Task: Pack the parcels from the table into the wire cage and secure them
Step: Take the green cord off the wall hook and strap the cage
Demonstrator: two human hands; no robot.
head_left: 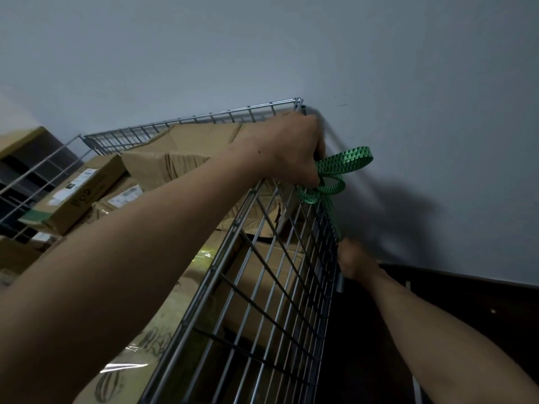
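Observation:
A silver wire cage (262, 287) fills the middle of the view, packed with several brown cardboard parcels (180, 158). A green and black patterned strap (329, 176) loops around the top rail of the cage's right side. My left hand (285, 150) reaches over the parcels and grips the strap at that rail. My right hand (354, 262) is lower, outside the cage, and holds the strap's hanging end beside the cage's corner post. The fingers of both hands are mostly hidden.
A pale wall (379, 68) stands close behind and to the right of the cage. A dark skirting (466, 293) and dark floor lie at the lower right. More cardboard boxes (20, 141) and dark shelving show at the far left.

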